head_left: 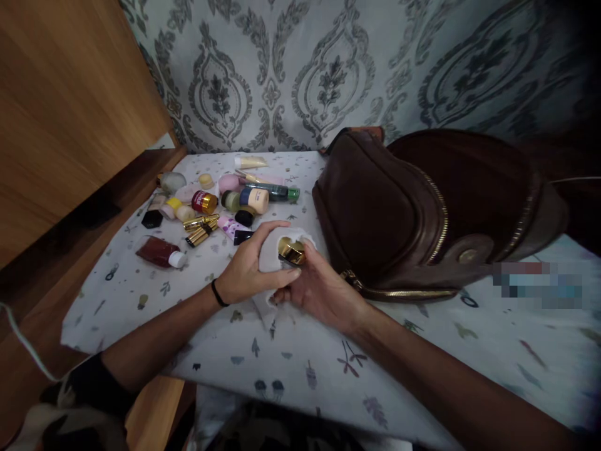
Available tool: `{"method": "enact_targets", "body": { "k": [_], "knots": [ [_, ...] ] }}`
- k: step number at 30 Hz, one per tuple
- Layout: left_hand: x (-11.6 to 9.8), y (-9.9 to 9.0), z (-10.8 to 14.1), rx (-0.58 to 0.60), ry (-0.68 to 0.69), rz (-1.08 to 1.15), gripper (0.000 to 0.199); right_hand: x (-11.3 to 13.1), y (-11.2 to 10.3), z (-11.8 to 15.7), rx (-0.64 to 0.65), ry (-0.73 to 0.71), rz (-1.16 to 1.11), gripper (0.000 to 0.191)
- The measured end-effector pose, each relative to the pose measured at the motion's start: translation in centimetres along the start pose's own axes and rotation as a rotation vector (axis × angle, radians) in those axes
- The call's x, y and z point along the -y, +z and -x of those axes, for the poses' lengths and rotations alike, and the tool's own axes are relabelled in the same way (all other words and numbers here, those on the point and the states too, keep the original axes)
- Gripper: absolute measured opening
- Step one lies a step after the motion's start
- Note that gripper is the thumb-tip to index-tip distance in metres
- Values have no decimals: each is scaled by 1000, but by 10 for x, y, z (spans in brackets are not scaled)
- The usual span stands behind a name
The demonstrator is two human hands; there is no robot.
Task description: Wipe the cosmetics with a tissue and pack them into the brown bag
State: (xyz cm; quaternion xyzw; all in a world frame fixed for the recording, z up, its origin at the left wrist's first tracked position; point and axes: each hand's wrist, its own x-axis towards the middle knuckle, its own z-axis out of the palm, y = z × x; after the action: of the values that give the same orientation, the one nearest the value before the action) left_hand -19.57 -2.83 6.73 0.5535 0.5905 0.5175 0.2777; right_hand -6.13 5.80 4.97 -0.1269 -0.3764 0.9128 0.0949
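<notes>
Both hands are close together over the near middle of the table. My left hand point(246, 266), with a black band at its wrist, is closed around a white cloth point(270, 250) from the left. Inside the cloth's folds shows a shiny gold object point(292, 250), perhaps a cap or small container; its lower part is hidden. My right hand point(323, 285) grips the same bundle from the right, its thumb against the gold object and its other fingers curled beneath. A dark-capped, purple-patterned tube point(230, 227) lies just beyond my left hand.
A large brown zippered bag point(375, 200) stands on the right. Several cosmetics lie at the back left, among them a red jar point(201, 202), gold lipstick tubes point(203, 230) and a green-capped tube point(277, 191). Nearer lies a dark red bottle point(158, 252). A patterned cloth point(305, 351) covers the table.
</notes>
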Motion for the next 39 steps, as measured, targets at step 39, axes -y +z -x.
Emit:
{"method": "enact_targets", "body": {
  "k": [39],
  "knots": [
    [19, -6, -5, -96, 185, -188, 73, -2, -5, -1, -164, -153, -49, 34]
  ]
}}
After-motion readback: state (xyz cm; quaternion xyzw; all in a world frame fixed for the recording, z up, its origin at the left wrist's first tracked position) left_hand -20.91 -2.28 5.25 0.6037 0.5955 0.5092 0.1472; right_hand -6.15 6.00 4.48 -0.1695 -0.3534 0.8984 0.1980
